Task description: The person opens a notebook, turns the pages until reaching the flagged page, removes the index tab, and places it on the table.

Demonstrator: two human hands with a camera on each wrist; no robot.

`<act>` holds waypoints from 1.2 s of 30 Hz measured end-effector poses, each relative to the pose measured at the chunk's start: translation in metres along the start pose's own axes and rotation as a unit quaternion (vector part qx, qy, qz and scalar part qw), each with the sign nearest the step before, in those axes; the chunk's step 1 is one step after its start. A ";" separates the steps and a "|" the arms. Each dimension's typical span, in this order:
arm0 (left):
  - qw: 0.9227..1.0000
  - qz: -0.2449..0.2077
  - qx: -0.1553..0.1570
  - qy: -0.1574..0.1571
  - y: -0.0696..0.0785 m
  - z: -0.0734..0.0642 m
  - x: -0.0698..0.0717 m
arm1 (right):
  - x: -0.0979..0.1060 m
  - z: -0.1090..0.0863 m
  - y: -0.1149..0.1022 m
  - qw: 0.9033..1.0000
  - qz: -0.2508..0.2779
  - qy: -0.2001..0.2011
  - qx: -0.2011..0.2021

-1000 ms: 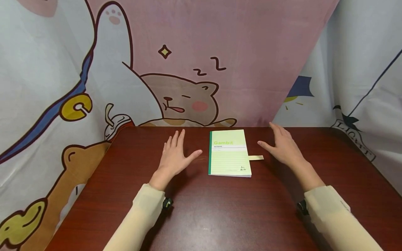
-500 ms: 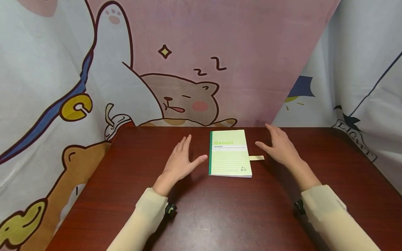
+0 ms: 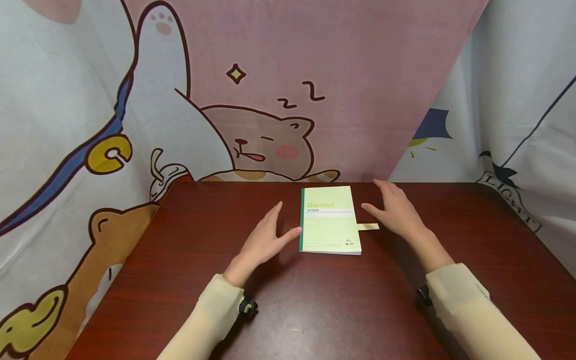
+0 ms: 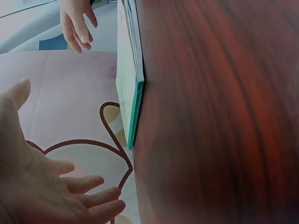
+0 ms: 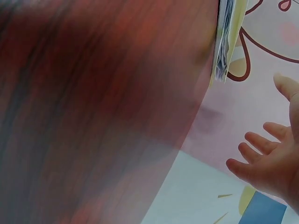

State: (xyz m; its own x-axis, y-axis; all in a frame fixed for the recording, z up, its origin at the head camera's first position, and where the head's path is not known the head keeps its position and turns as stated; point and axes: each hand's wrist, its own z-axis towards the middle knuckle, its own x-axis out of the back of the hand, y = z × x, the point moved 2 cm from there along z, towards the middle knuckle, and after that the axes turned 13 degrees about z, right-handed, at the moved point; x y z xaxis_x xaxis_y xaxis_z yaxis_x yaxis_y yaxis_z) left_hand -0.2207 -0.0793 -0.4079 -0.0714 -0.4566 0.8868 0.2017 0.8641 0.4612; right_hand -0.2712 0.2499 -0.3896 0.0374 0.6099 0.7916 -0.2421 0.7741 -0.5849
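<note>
A pale green notebook (image 3: 330, 222) with a dark green spine lies closed on the table, its cover reading "Gambit". From its right edge sticks out a short pale yellow strip (image 3: 368, 227). My left hand (image 3: 265, 240) hovers just left of the spine, fingers straight and thumb spread towards the book. Right of the notebook my right hand (image 3: 398, 210) is held above the table, thumb apart from the fingers. In the left wrist view the green spine (image 4: 136, 112) lies beyond my open palm. The right wrist view shows the page edges (image 5: 226, 42). Neither hand holds anything.
The dark reddish wooden table (image 3: 315, 310) reaches back to a pink and white cloth (image 3: 360, 90) printed with cartoon animals. White cloth (image 3: 526, 110) hangs along the right side. Dark bands (image 3: 248, 308) sit at the wrists below the pale sleeves.
Both hands have come inward towards the notebook, the left moving right and slightly nearer the body, the right moving left. The notebook stays in place.
</note>
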 end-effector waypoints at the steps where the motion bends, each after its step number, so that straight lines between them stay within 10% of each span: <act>1: 1.000 -0.007 0.000 -0.002 0.001 0.000 0.000 | -0.001 0.000 -0.001 1.000 0.001 0.000 0.000; 36: 0.994 -0.090 -0.013 -0.054 0.003 -0.003 -0.019 | -0.020 0.008 -0.006 0.999 0.015 -0.036 -0.025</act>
State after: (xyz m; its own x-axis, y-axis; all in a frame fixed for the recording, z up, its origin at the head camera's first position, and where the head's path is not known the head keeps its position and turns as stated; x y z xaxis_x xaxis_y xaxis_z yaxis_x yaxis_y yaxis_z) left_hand -0.2159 -0.0684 -0.4229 -0.2133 -0.5773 0.7882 0.2002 0.7638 0.6136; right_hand -0.2785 0.2311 -0.4003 -0.0396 0.6205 0.7832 -0.1930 0.7643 -0.6153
